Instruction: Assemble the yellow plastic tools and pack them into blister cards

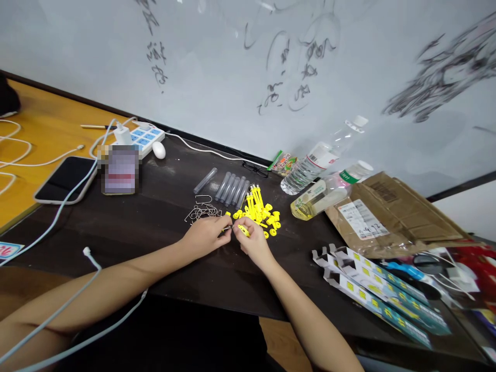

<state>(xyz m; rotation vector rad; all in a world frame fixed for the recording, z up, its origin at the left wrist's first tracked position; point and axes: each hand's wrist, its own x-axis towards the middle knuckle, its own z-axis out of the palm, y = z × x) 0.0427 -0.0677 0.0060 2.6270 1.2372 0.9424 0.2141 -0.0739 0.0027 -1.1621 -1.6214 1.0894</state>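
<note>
My left hand (207, 236) is closed in a pinch near the middle of the dark table. Something small, thin and dark shows at its fingertips, too small to name. My right hand (256, 245) is closed on a yellow plastic piece (244, 230), and its fingertips almost meet those of the left. Just beyond them lies a heap of yellow plastic parts (267, 212), some long and rod-like, others short with round ends. Bent metal wire hooks (203, 211) are piled behind my left hand. Several transparent tubes (231, 187) lie side by side farther back, with one tube (205, 180) apart on the left.
Two plastic bottles (310, 168) lean by the whiteboard (217, 62). A cardboard parcel (372, 212) and long open boxes (380, 299) occupy the right. Leftward are a phone (65, 178), a power strip (149, 139) and white cables (58, 217). Glasses (254, 169) lie at the back.
</note>
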